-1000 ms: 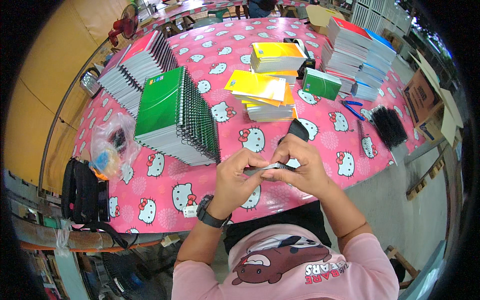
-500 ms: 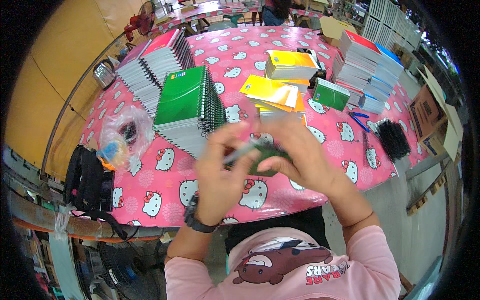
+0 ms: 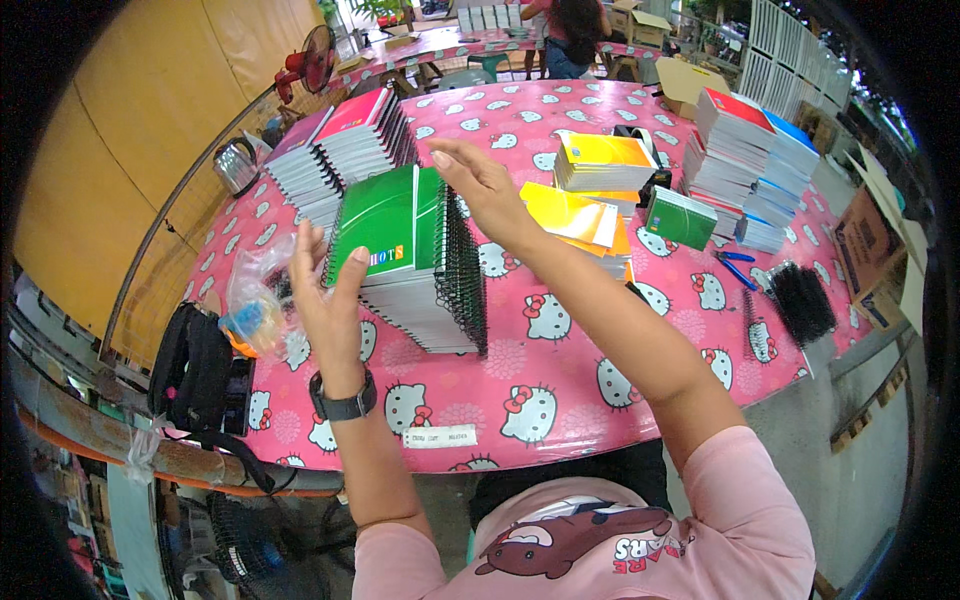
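A tall stack of green spiral-bound notebooks stands in front of me. Its top notebook has its coil on the left, while black coils line the right side of the stack beneath. My left hand is beside the stack's near left corner, fingers apart and thumb by the top cover. Over the far right corner my right hand is spread, palm toward the stack. Neither hand grips anything; whether they touch the covers is hard to tell.
Yellow booklets, a small green notebook and red-covered stacks stand to the right, near blue-handled pliers and black coils. More spiral notebooks rise behind. A black bag sits left; a white strip lies near the edge.
Both hands have moved away from the near middle, where they held a blurred dark-green item, to the stack and opened. A green notebook with its coil on the left now tops the stack.
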A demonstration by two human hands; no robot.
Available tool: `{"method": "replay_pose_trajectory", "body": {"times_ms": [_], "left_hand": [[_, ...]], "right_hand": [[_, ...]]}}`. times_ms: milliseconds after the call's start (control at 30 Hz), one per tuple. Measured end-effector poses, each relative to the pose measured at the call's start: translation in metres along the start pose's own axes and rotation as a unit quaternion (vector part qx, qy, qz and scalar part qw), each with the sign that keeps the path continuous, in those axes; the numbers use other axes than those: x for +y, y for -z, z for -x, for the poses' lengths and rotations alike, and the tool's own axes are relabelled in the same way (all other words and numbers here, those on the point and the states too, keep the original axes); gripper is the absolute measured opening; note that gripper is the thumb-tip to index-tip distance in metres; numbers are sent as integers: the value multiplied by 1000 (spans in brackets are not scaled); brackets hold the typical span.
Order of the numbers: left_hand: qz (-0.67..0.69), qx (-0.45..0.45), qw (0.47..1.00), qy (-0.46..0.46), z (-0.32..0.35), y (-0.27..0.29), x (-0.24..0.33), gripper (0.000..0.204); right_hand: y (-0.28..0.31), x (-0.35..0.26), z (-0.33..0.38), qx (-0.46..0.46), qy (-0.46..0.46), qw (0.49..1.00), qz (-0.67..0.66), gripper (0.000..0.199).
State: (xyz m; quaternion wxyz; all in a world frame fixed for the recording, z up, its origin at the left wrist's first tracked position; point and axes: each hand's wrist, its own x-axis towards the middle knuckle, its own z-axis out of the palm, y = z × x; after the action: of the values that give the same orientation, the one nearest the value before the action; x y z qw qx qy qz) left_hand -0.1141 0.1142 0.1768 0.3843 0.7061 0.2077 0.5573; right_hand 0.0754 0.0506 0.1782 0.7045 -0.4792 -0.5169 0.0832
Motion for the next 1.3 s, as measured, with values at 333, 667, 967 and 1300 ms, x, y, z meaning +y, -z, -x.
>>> {"method": "replay_pose_trajectory", "body": {"times_ms": [333,667,967,1300], "left_hand": [[184,26,982,31,9,-28,-7,43],[-265,227,917,-191,16,-6,-2,46],[115,30,905,-408,104,-77,32,21],[30,-184,936,-299,117,-128,46,28]], "right_hand": [[-31,34,-19,77,19,996,-44,25],[61,3,41,51,138,961,232,27],[343,64,124,123,-15,641,758,29],[328,-1,110,168,-64,764,620,20]]}}
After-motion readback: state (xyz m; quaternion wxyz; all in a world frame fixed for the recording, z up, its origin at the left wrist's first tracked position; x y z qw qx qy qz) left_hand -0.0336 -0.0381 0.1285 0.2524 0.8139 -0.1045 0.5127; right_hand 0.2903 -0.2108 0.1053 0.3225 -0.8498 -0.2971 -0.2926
